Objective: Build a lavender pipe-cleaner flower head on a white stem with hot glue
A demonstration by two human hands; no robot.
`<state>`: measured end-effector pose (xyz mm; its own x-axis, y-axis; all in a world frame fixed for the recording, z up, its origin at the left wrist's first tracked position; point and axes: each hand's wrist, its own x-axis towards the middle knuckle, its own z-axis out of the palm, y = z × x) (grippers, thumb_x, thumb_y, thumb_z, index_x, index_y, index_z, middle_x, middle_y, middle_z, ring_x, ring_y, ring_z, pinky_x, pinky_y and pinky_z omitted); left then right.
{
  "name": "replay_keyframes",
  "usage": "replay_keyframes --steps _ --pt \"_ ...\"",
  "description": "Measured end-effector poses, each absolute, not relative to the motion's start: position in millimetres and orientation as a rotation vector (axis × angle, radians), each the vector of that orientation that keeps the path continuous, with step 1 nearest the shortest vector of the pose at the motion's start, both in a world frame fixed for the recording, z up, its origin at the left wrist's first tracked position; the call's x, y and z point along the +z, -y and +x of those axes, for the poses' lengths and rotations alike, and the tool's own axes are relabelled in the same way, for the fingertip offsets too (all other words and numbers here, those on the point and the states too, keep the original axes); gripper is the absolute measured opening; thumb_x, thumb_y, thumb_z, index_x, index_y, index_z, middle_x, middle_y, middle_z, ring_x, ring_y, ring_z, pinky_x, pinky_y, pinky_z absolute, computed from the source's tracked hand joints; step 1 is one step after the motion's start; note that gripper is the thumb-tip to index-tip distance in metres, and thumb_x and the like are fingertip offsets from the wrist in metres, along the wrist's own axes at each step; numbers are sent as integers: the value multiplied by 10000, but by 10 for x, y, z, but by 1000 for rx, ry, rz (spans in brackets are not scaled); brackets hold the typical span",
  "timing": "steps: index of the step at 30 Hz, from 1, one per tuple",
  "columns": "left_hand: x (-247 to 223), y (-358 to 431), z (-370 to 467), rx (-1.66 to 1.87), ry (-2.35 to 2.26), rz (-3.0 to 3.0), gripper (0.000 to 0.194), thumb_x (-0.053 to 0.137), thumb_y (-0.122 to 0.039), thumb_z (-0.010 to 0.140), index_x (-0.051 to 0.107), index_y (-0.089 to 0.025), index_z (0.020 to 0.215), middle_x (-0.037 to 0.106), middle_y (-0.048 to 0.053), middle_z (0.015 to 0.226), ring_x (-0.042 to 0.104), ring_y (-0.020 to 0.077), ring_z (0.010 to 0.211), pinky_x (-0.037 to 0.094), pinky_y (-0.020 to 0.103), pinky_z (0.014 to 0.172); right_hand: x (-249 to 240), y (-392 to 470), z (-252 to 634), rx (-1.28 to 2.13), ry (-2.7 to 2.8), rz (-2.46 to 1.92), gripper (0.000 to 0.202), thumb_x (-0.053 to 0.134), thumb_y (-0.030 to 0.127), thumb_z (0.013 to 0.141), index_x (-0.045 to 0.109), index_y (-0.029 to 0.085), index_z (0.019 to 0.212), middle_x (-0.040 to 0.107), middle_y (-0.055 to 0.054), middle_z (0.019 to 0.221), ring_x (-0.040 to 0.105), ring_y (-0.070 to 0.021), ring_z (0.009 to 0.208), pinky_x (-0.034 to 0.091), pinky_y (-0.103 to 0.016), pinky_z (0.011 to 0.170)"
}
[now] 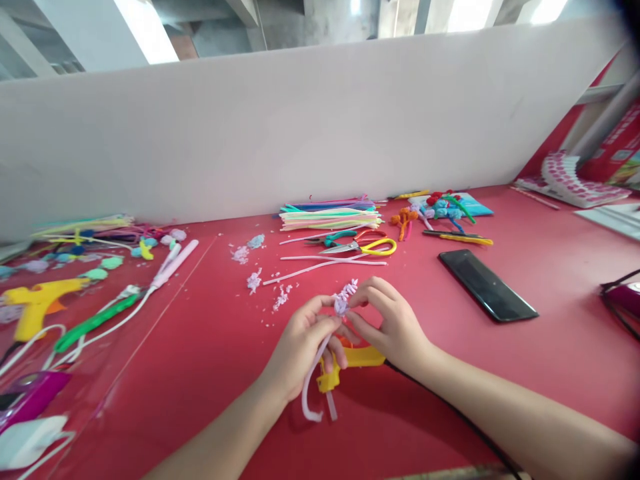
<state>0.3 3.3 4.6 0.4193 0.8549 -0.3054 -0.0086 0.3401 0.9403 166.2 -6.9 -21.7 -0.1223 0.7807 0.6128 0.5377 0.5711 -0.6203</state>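
Note:
Between my two hands is a small lilac pipe-cleaner flower [341, 305], with short curled bits along its upper end and a pale lilac stem [309, 393] hanging down to a bent tip. My left hand [310, 340] pinches it where the stem meets the head. From the other side, the thumb and forefinger of my right hand [387, 317] close on the head. Below my hands a yellow hot glue gun [363, 358] lies on the red table, partly covered by my left fingers, a clear glue stick [332, 405] poking out of it.
Yellow-handled scissors [380, 247], teal-handled pliers [340, 238] and loose lilac pipe cleaners [320, 268] lie ahead, before a bundle of pipe cleaners [330, 217]. A black phone [487, 285] is at right. Another yellow glue gun [43, 300] and a pink curling-iron-like tool [175, 263] are at left.

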Motion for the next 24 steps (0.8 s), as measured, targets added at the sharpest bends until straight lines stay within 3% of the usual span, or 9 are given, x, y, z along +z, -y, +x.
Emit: replay_keyframes --steps 6,16,24 --pt "41 -27 4 684 -980 1092 261 540 -248 819 504 -187 1070 693 5 656 570 99 378 347 153 331 -203 73 1665 311 1804 -1094 64 578 168 838 549 211 800 597 -37 817 548 -178 784 446 -335 713" --pt "92 -35 -2 644 -1029 1114 437 513 -244 820 477 -136 1242 627 -18 488 452 74 292 272 142 304 -217 56 1681 259 1861 -1075 60 556 157 851 565 209 823 594 -34 813 561 -171 775 436 -327 711" --pt "74 -46 -3 622 -988 1066 339 501 -231 822 539 -137 1146 710 54 673 470 59 303 232 148 299 -246 43 1697 206 1905 -1071 57 551 168 869 565 209 831 597 -37 820 557 -174 780 418 -326 711"
